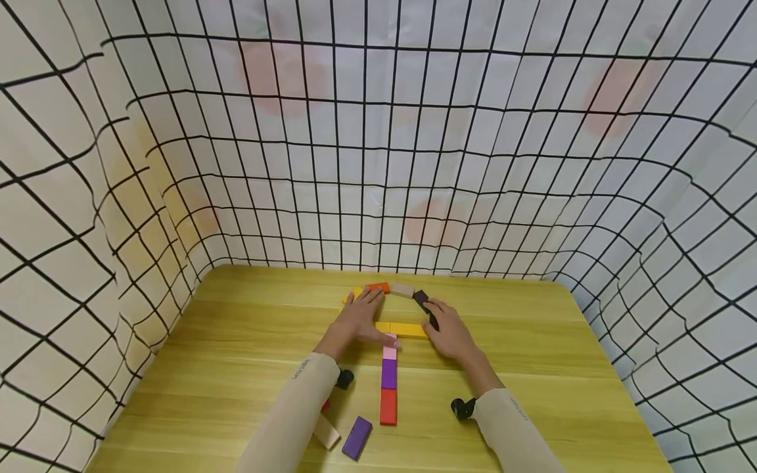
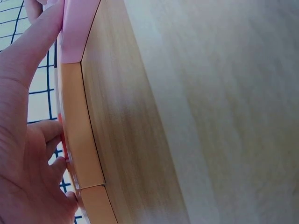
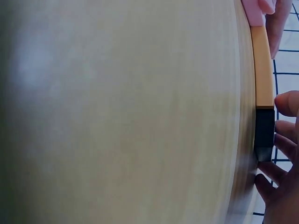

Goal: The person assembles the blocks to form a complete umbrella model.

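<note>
In the head view my left hand [image 1: 357,320] spreads over the left part of a block outline. Its fingertips reach an orange-red block [image 1: 378,288], and its thumb extends over a pink block [image 1: 390,351]. My right hand [image 1: 451,332] holds a black block [image 1: 434,322] between thumb and fingers on the right side. Another black block [image 1: 420,297] lies just above it. Between the hands runs a row of yellow-orange blocks [image 1: 408,330]. The right wrist view has the black block [image 3: 265,128] meeting the end of the orange one [image 3: 263,70].
Below the pink block lie a purple block [image 1: 388,373] and a red block [image 1: 388,407] in line. A beige block [image 1: 403,290] and a yellow block [image 1: 353,295] sit at the far side. Loose purple [image 1: 357,438] and beige [image 1: 326,431] blocks lie near the left sleeve. Grid-patterned cloth [image 1: 378,197] surrounds the table.
</note>
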`<action>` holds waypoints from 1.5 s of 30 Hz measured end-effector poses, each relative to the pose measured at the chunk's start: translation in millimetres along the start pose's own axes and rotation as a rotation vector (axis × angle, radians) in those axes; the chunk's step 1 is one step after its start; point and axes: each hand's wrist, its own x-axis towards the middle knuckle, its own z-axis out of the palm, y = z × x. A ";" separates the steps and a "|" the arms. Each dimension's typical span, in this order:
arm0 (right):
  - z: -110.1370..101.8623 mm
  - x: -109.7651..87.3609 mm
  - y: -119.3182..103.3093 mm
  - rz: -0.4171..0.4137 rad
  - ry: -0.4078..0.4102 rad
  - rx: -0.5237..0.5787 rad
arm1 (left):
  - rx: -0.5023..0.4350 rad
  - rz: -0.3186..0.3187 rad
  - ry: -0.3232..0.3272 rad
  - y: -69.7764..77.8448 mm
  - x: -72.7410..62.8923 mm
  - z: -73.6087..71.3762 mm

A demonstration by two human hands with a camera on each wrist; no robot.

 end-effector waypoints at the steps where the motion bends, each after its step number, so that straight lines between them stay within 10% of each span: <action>1: -0.3 -0.6 0.2 0.002 -0.002 -0.001 | -0.003 0.001 0.000 0.0 0.3 0.2; 11: -8.6 -14.2 3.9 0.120 0.081 0.070 | -0.016 0.000 -0.003 0.7 0.0 -0.1; 35: -10.8 -18.4 9.2 0.077 0.060 0.085 | -0.021 0.022 -0.008 2.9 -1.0 3.1; 45: -13.4 -21.3 10.6 0.042 0.031 0.132 | -0.093 0.102 0.109 -14.2 -17.6 -8.0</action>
